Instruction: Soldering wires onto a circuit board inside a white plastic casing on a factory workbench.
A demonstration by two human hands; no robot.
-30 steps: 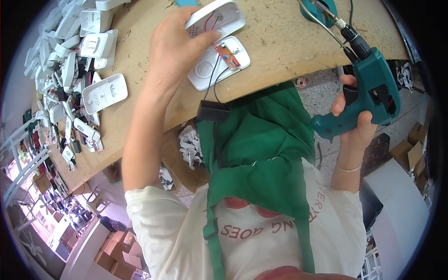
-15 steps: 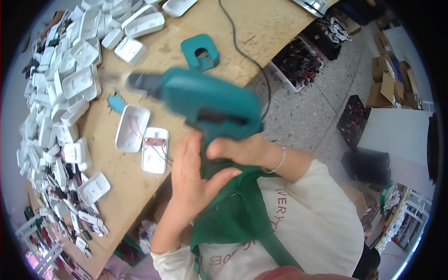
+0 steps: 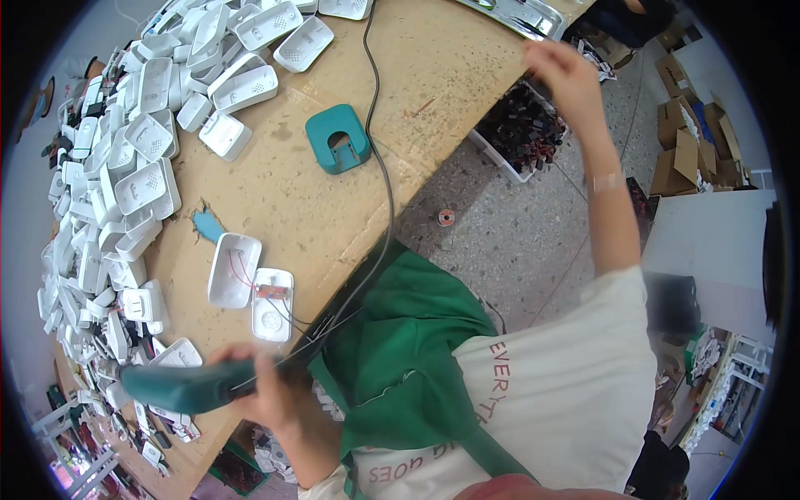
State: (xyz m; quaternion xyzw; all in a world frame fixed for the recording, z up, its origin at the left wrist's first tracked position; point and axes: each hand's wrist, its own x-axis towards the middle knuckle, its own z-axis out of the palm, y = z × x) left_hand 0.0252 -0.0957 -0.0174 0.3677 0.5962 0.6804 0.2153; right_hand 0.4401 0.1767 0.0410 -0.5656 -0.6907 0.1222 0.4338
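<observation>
My left hand [image 3: 271, 396] is closed around a teal power drill [image 3: 187, 387], held low at the left over the table's near edge. The drill's front end points left, toward the pile of white parts. Far to the right, my right hand [image 3: 567, 75] reaches out with fingers stretched to the near edge of a metal tray [image 3: 546, 18]; no held thing shows in it. Between the hands, on the table, lie a white plastic housing [image 3: 233, 271] and a white cover [image 3: 272, 321] with a small circuit board [image 3: 271, 292], joined by thin red wires.
White plastic housings [image 3: 142, 187] are heaped along the table's left side. A teal holder with a cutout [image 3: 321, 137] sits mid-table beside a black cable [image 3: 387, 179]. A bin of dark parts [image 3: 521, 171] and a small spool [image 3: 447, 217] are on the floor; cardboard boxes [image 3: 675, 162] stand right.
The drill has gone from in front of my chest to the lower left, now in my left hand alone. My right hand has left it and moved up right to the tray.
</observation>
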